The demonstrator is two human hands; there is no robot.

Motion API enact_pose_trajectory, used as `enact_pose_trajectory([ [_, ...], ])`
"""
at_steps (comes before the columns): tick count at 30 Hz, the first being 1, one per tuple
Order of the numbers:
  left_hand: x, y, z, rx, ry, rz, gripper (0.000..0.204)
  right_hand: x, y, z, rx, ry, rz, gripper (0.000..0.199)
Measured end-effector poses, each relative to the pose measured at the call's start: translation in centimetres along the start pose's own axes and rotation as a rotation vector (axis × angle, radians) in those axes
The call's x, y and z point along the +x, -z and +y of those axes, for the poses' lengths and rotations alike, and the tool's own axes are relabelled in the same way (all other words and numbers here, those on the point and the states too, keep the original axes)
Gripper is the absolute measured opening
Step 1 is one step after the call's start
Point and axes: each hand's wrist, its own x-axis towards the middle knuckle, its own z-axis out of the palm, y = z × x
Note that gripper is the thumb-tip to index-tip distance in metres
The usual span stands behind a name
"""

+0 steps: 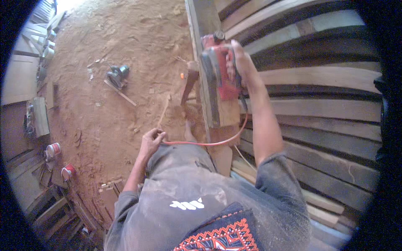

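My right hand [243, 62] is wrapped round the handle of a red and black electric hand planer [226, 83], which lies on a long wooden beam [206, 21] running away from me on my right. Motion smears the planer a little, and its underside is hidden against the wood. From its rear an orange power cord [201, 144] curves down and across my front to my left hand [152, 139]. There the thumb and fingers pinch the cord, holding it off to the left, apart from the beam.
Stacked planks [310, 108] fill the right side. On the dusty brown ground lie another power tool [117, 75] and a thin wood strip [120, 93]. A wooden support [189, 85] stands beside the beam. Two small tubs [68, 171] and wood panels [21, 77] line the left.
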Motion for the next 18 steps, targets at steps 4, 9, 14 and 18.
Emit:
enact_pose_trajectory([
  [4, 0.1, 1.5, -1.3, 0.246, 0.046, -0.155, 0.027, -19.1, 0.3, 6.6, -0.323, 0.095, 0.100, 0.058],
  [9, 1.5, -0.3, -0.5, 0.103, 0.022, -0.241, 0.028, -29.3, -1.5, 8.6, -0.098, -0.274, 0.227, 0.058],
  [14, 2.6, -1.8, 1.6, 0.219, 0.037, -0.088, 0.028, -9.2, 0.0, 2.9, -0.227, 0.073, 0.181, 0.065],
  [18, 2.3, -1.2, 2.2, 0.178, -0.098, -0.067, 0.029, 2.4, 1.2, -0.9, 0.058, 0.000, 0.087, 0.060],
])
